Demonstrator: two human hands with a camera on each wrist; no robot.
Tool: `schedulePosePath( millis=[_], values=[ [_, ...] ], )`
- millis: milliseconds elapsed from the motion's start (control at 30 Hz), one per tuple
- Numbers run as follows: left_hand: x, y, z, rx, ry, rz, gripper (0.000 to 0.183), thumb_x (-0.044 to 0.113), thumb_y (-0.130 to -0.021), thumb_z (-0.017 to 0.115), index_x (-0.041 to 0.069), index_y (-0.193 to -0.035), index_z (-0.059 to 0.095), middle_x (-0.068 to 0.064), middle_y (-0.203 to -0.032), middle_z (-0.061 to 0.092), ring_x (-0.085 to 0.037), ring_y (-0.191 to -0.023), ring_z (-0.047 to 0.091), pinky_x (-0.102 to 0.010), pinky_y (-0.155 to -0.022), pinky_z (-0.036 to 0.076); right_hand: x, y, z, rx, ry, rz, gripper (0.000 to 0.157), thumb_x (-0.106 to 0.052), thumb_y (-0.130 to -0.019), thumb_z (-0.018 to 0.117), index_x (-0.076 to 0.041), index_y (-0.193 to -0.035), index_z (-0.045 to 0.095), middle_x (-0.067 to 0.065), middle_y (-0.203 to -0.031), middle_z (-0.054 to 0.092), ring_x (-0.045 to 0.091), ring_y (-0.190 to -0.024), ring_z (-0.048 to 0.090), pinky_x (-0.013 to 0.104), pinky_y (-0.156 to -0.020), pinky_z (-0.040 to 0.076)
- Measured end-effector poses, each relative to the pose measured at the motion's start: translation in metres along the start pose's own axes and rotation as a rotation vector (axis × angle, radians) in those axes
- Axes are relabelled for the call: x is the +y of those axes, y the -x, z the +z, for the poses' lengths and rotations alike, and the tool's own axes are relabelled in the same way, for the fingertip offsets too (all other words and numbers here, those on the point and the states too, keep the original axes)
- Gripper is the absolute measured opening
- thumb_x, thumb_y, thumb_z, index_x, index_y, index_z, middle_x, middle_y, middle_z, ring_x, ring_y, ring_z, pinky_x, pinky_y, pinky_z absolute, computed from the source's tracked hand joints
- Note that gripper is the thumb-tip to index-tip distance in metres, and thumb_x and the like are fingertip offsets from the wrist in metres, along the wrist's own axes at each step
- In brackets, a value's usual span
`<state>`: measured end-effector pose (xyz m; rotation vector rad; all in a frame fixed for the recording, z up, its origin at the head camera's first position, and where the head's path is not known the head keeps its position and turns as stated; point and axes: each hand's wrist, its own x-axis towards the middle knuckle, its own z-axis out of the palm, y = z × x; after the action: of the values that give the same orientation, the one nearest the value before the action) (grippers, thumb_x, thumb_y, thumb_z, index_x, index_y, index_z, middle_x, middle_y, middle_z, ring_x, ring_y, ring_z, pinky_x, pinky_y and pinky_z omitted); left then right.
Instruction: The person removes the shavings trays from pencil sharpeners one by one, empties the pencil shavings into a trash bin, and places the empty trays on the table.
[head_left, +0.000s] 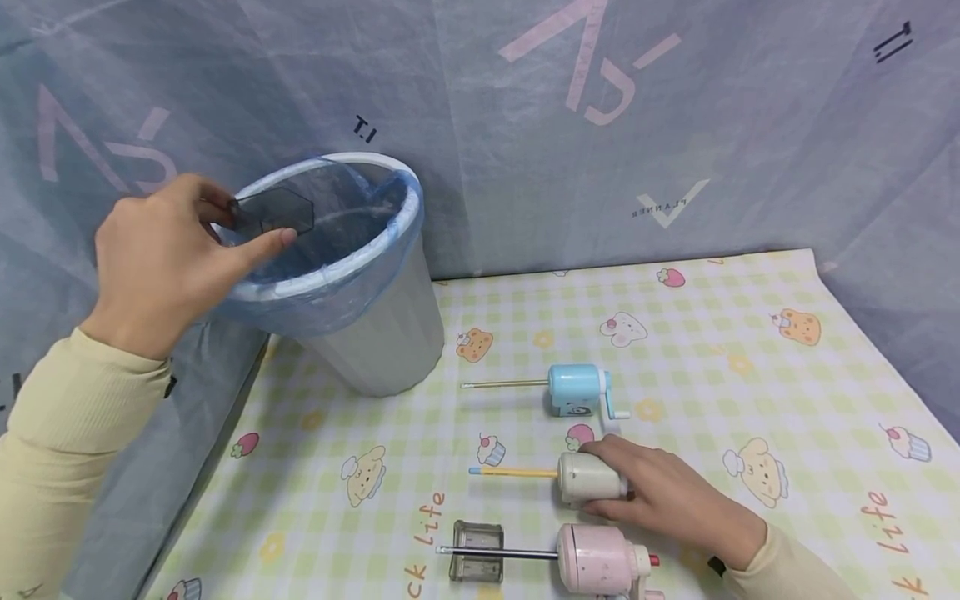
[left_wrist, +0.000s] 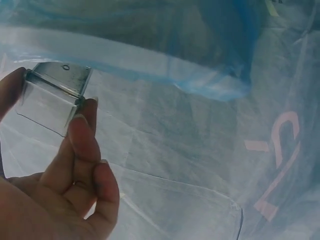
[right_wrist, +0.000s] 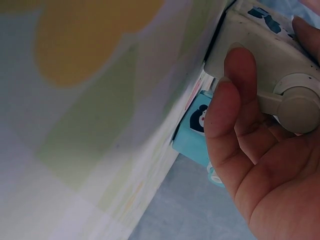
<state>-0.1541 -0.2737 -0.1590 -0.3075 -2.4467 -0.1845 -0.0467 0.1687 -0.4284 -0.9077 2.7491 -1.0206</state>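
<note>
Over the mouth of the lined trash bin (head_left: 386, 337), my left hand (head_left: 153, 254) pinches a small clear plastic shavings drawer (head_left: 288, 210) between thumb and fingers. In the left wrist view the drawer (left_wrist: 47, 107) is tilted beside the bin's blue liner (left_wrist: 210, 87). On the table, my right hand (head_left: 675, 492) grips a white crank pencil sharpener (head_left: 577, 481), thumb on one side and fingers on the other. A yellow pencil (head_left: 521, 472) sticks out of its front. In the right wrist view its crank knob (right_wrist: 300, 111) sits by the palm.
Beyond the white sharpener stands a blue one (head_left: 573, 385) with a pencil in it. Nearer is a pink sharpener (head_left: 592, 557) holding a black pencil (head_left: 532, 554), which passes over another clear drawer (head_left: 476, 571). A grey-blue cloth (head_left: 525, 167) hangs behind the checked tablecloth (head_left: 675, 367).
</note>
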Motion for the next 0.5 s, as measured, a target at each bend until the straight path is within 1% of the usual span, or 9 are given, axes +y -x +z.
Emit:
schedulePosePath(
  millis=[100, 267, 333, 367, 400, 500],
  values=[
    [0.0017, 0.0002, -0.0016, -0.021, 0.021, -0.061, 0.062, 0.048, -0.071, 0.083, -0.004, -0.099, 0.068, -0.023, -0.089, 0.07, -0.039, -0.06, 0.06, -0.033, -0.042, 0.032, -0.0002, 0.0001, 0.0, 0.001, -0.002, -0.003, 0.052, -0.051, -0.082, 0.074, -0.036, -0.126, 0.051, -0.02, -0.09, 0.052, -0.001, -0.068, 0.051, 0.02, -0.056, 0.044],
    [0.005, 0.0006, -0.0037, -0.037, 0.034, -0.133, 0.061, 0.053, -0.072, 0.08, -0.001, -0.1, 0.069, -0.019, -0.089, 0.071, -0.034, -0.062, 0.059, -0.029, -0.041, 0.033, -0.0001, -0.0001, -0.0005, -0.003, 0.01, -0.006, 0.053, -0.051, -0.082, 0.073, -0.035, -0.128, 0.051, -0.021, -0.092, 0.052, -0.001, -0.069, 0.051, 0.021, -0.058, 0.045],
    [0.006, 0.001, -0.0042, -0.037, 0.04, -0.163, 0.062, 0.054, -0.072, 0.079, -0.001, -0.1, 0.069, -0.019, -0.089, 0.071, -0.031, -0.062, 0.059, -0.025, -0.042, 0.032, 0.0001, -0.0002, -0.0009, -0.007, 0.016, -0.005, 0.054, -0.051, -0.082, 0.073, -0.035, -0.129, 0.051, -0.021, -0.093, 0.053, -0.001, -0.07, 0.051, 0.021, -0.058, 0.045],
    [0.0064, 0.0012, -0.0043, -0.036, 0.042, -0.177, 0.062, 0.054, -0.073, 0.079, 0.0, -0.101, 0.07, -0.018, -0.09, 0.071, -0.026, -0.06, 0.058, -0.025, -0.043, 0.032, 0.0002, -0.0002, -0.001, -0.008, 0.019, -0.005, 0.054, -0.051, -0.082, 0.073, -0.035, -0.129, 0.051, -0.021, -0.093, 0.052, -0.001, -0.071, 0.051, 0.021, -0.058, 0.045],
    [0.0067, 0.0016, -0.0044, -0.033, 0.045, -0.19, 0.062, 0.054, -0.072, 0.079, 0.0, -0.101, 0.07, -0.018, -0.09, 0.072, -0.024, -0.06, 0.057, -0.024, -0.045, 0.032, 0.0003, -0.0002, -0.0009, -0.007, 0.021, -0.005, 0.055, -0.052, -0.083, 0.073, -0.035, -0.129, 0.051, -0.021, -0.093, 0.052, -0.001, -0.071, 0.051, 0.021, -0.059, 0.045],
    [0.0068, 0.0031, -0.0045, -0.022, 0.058, -0.222, 0.062, 0.053, -0.073, 0.08, 0.0, -0.103, 0.07, -0.02, -0.092, 0.071, -0.024, -0.061, 0.056, -0.023, -0.048, 0.031, 0.0002, -0.0002, -0.0001, -0.007, 0.019, -0.01, 0.055, -0.052, -0.083, 0.072, -0.034, -0.13, 0.051, -0.021, -0.094, 0.053, -0.001, -0.071, 0.051, 0.021, -0.059, 0.046]
  ],
)
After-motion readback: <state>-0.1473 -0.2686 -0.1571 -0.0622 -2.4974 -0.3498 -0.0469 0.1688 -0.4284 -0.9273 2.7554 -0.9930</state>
